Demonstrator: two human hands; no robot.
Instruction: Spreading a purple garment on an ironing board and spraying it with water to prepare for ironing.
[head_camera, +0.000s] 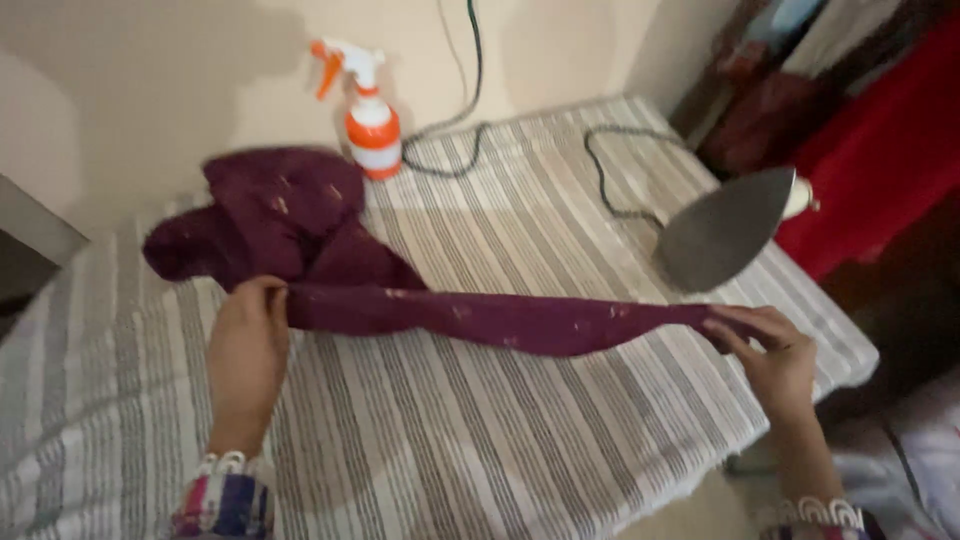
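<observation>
a maroon garment (400, 270) is stretched between the two hands above a striped padded surface (500, 430). its drawn-out part, a long band that may be a sleeve or a folded edge, runs nearly level from left to right across the view, so the long axis lies crosswise to the person. the left hand (247, 345) is closed on the band where it meets the bunched bulk of the cloth, which is heaped up and away from that hand, toward the wall. the right hand (775, 355) is pinched on the far tip of the band, near the right edge of the surface. each hand is thus at one end, and the bulk is nearer the left hand.

the cloth is seen to be dark wine red, soft and thick, dotted with small pale specks; the band sags slightly in the middle and is held just above the surface.

a white and orange spray bottle (368, 115) is stood upright beyond the heap, just beside it. an iron (725, 230) is stood on its heel near the right hand, its grey soleplate turned to the camera, with a dark cord (600, 170) trailed toward the wall
</observation>
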